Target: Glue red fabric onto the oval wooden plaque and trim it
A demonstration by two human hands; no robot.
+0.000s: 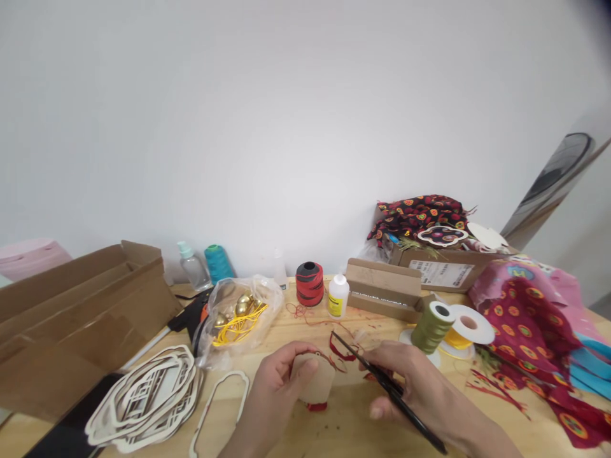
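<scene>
My left hand (281,378) is closed on a small beige flat piece (316,380), thumb across its front. Red material (317,406) shows at the piece's lower edge, and a small loop sits at its top. Its far side is hidden. In my right hand (405,366) is a slim black pointed tool (394,391), slanting up and left; its exact kind is unclear. The tip lies by a curled dark red strip (342,348), just right of the beige piece. I cannot tell whether the tip touches the strip. Thin reddish thread runs nearby.
White cut-out frames (147,397) are piled left, beside a cardboard box (81,318). A plastic bag (272,296) holds gold bells. Behind stand a red-black thread spool (309,284) and a glue bottle (338,297). Green thread (432,327), yellow ribbon (470,324) and patterned fabric (529,318) lie right.
</scene>
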